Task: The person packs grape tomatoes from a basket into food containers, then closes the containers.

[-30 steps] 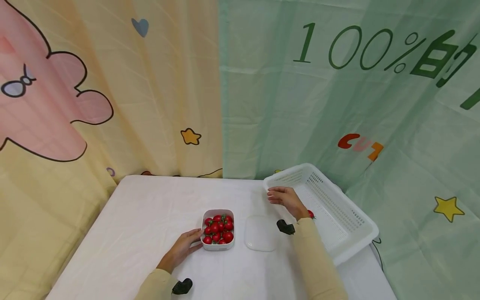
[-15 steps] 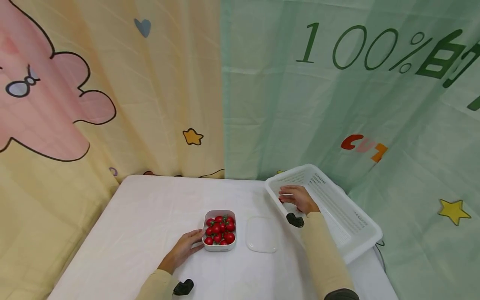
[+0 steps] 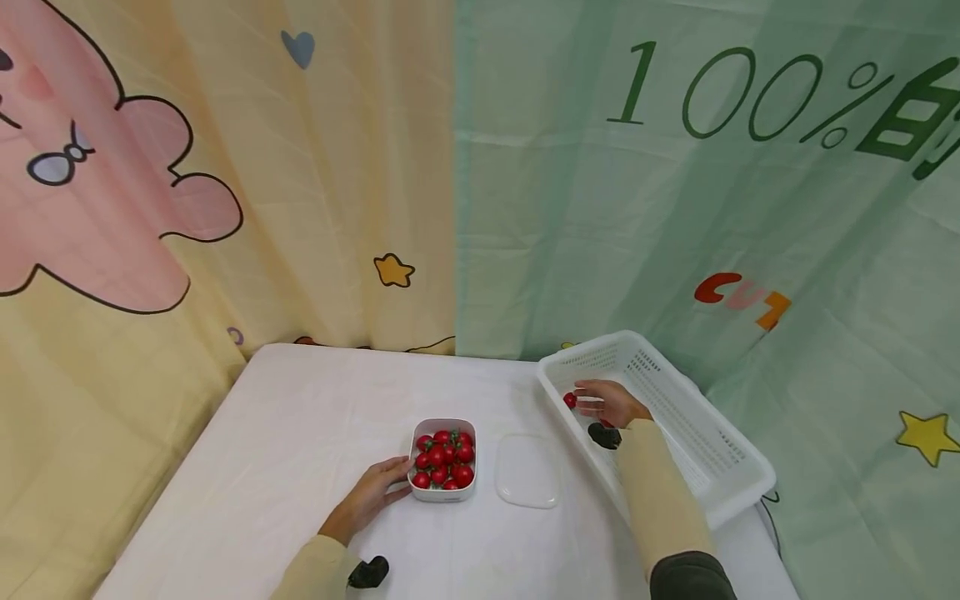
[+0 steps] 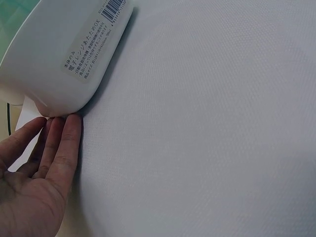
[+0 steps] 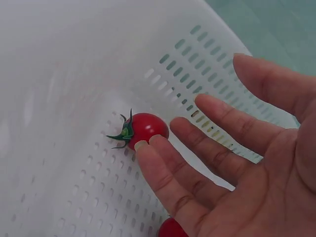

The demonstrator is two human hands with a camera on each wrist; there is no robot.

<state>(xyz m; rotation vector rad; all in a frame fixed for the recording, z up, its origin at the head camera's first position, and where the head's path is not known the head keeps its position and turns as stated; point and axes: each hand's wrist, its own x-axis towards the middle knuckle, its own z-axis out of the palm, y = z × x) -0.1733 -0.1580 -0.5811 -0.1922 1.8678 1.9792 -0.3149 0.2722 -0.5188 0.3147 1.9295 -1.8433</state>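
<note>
Several cherry tomatoes (image 3: 437,455) fill a small white container (image 3: 442,495) on the table. My left hand (image 3: 369,497) touches the container's left side with nearly straight fingertips; the left wrist view shows them at its lower corner, below a printed label (image 4: 89,47). Inside the white perforated basket (image 3: 716,446), my right hand (image 3: 611,402) reaches with spread fingers toward a cherry tomato (image 5: 148,129) that has a green stem. In the right wrist view the fingertips lie right at that tomato, and the thumb stands apart. Part of a second tomato (image 5: 173,228) shows under the hand.
A clear lid (image 3: 528,471) lies flat between the container and the basket. The basket stands angled along the right side of the white table (image 3: 315,417). Printed curtains (image 3: 525,208) hang behind the table. A thin cable (image 3: 771,521) runs down near the basket's right corner.
My right hand has moved right and down from over the basket's left rim into the basket, beside a tomato. The left hand stays at the container. The head view has shifted slightly.
</note>
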